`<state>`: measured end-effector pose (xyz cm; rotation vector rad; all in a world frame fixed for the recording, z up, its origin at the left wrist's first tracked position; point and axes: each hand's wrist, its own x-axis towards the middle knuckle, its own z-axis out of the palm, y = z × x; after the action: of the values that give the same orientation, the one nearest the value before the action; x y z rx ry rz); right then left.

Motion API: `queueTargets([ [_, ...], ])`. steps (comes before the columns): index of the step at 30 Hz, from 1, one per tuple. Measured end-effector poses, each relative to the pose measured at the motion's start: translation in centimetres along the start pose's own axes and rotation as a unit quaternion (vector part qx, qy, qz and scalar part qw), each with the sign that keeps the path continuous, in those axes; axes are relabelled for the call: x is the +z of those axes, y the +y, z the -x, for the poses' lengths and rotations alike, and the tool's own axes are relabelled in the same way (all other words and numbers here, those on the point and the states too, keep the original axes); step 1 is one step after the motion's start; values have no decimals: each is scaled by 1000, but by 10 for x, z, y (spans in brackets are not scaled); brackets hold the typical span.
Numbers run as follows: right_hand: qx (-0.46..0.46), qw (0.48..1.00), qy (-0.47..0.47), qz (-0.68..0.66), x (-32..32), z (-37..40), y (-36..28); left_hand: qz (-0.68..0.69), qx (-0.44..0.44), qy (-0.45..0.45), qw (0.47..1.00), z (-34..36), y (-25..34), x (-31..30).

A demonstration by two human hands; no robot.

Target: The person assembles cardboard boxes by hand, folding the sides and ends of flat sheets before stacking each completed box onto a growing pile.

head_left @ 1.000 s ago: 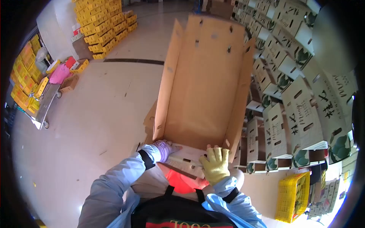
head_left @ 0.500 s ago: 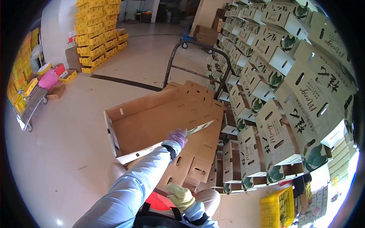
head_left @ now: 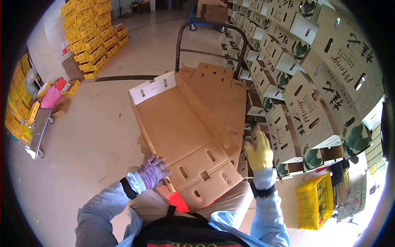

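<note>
A partly folded cardboard box (head_left: 177, 119) lies in front of me, brown inside, with its far end wall and both long sides standing up. Its near end flap (head_left: 205, 181), with slots cut in it, lies unfolded towards my lap. My left hand (head_left: 152, 172), in a purple knit glove, has its fingers closed at the box's near left corner. To the right of the box, my right hand (head_left: 260, 153) in a yellow glove is raised, fingers apart and holding nothing. Beneath the box lie flat cardboard blanks (head_left: 220, 88).
A cart's metal handle (head_left: 179, 45) rises behind the cardboard. Stacked white mango boxes (head_left: 304, 111) fill the right side. A yellow crate (head_left: 302, 206) of green fruit stands at lower right. Yellow crates (head_left: 88, 37) are piled at back left, near a loaded trolley (head_left: 39, 127).
The box has turned, its standing end wall now far from me and its unfolded end close. My left hand has moved back to the near left corner; my right hand has risen beside the box.
</note>
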<state>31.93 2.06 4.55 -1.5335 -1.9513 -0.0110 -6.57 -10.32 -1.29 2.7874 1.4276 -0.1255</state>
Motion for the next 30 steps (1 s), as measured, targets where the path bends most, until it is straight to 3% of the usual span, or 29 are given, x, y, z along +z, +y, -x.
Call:
queueTargets([
  [2,-47,996,-74,-12,30,-24,-13,-1,5,-36,999,10,-5,5],
  [3,29,982,-188,-3,32,-34,-38,-22,10,-20,999,12,-14,19],
  [5,-18,970,-242,-16,90,-25,-19,-43,10,-5,999,9,-23,21],
  [7,9,971,-235,-36,101,-13,-20,-9,-167,-111,980,-14,-34,6],
  [9,37,971,-228,-56,106,8,-20,37,-260,-74,962,-36,-58,11],
  [10,13,978,-200,-55,106,26,-18,91,-261,-31,960,-45,-59,6],
  [11,-10,984,-171,-53,106,40,-14,84,-219,-129,963,-62,-56,3],
  [13,84,963,-252,-34,64,48,-28,86,-153,-90,980,-77,-55,16],
  [14,98,959,-256,-72,55,53,-15,92,-151,-88,980,-84,-53,16],
  [15,124,943,-234,-203,63,62,21,81,-108,-81,988,-90,-51,12],
  [17,77,962,-133,-226,52,60,60,79,-66,-78,992,-98,-48,9],
  [18,-52,991,-96,-75,41,48,55,91,-70,-117,986,-104,-51,5],
  [19,-180,979,-53,78,22,26,43,101,-74,-156,980,-107,-50,2],
  [20,-189,972,-122,63,14,9,31,98,-76,-160,979,-105,-49,-4],
  [21,-186,973,-120,62,16,-3,26,95,-74,-161,980,-106,-48,-6],
  [23,-400,891,-213,20,23,-22,17,86,-88,-166,979,-105,-46,-10],
  [24,-483,860,-164,26,30,-28,13,88,-82,-125,985,-103,-45,-9],
  [27,-496,847,-191,15,58,-41,9,64,-113,-58,990,-99,-31,-14],
  [29,-470,871,-146,-3,80,-36,4,92,-140,-75,983,-112,-10,-16],
  [30,-416,897,-143,34,91,-33,-5,137,-121,15,983,-121,1,-6],
])
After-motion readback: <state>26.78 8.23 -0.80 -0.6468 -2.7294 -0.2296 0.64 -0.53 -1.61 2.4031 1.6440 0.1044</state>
